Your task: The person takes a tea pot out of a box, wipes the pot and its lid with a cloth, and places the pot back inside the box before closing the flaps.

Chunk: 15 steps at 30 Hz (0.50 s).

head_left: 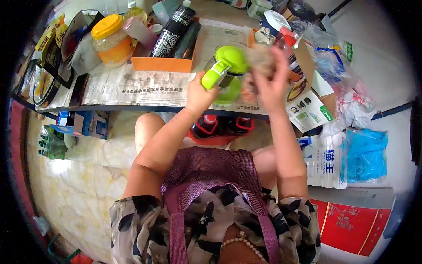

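My left hand [201,93] is wrapped round the green handle [212,77] of a clear jug-like container with a round green lid [233,60] and a green base [229,90], over the newspaper-covered table [151,86]. Just to its right, my right hand [271,86] is raised, its fingers blurred. A brownish, blurred object [260,59] shows at those fingers; what it is cannot be made out.
An orange box [161,64] with a black bottle [173,31] stands behind left, beside a yellow-lidded jar [112,42]. At right are an open carton [310,108] and plastic bags [351,108]. Dark bottles [206,125] sit under the table.
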Each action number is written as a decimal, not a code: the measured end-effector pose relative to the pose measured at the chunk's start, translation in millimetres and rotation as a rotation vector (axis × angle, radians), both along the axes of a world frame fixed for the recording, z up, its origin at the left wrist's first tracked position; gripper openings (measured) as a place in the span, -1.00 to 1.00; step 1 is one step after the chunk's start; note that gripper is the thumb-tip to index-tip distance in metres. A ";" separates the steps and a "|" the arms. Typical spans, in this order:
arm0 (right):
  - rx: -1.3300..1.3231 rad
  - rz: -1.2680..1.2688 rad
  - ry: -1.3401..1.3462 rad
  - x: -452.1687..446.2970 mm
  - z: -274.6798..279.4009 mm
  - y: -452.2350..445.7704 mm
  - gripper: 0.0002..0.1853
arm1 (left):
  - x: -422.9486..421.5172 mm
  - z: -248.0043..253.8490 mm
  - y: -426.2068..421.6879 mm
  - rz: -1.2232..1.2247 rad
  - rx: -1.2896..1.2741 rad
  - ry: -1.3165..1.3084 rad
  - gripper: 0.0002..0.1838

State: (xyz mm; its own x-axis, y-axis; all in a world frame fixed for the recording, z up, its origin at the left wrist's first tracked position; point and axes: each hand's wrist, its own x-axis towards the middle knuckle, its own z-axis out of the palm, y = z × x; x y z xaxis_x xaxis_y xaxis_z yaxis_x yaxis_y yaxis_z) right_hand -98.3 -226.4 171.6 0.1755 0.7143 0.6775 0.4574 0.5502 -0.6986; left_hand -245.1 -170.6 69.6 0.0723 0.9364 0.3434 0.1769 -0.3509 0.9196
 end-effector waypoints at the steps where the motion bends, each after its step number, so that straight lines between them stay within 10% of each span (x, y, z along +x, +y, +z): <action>1: -0.082 0.135 -0.068 -6.0 1.6 9.0 -0.56 | 1.4 2.2 -1.4 0.015 0.001 0.001 -0.74; 3: -0.099 0.218 -0.687 -6.4 -11.1 42.1 -0.56 | 3.6 2.0 -1.7 0.019 0.014 -0.028 -0.74; 6: -0.089 0.123 -0.801 -10.1 -18.9 55.4 -0.54 | 1.2 -4.4 2.8 -0.003 0.038 -0.072 -0.75; 15: -0.496 -0.083 -0.455 51.3 -24.1 96.9 -0.60 | -1.0 1.2 1.6 -0.055 -0.052 -0.008 -0.76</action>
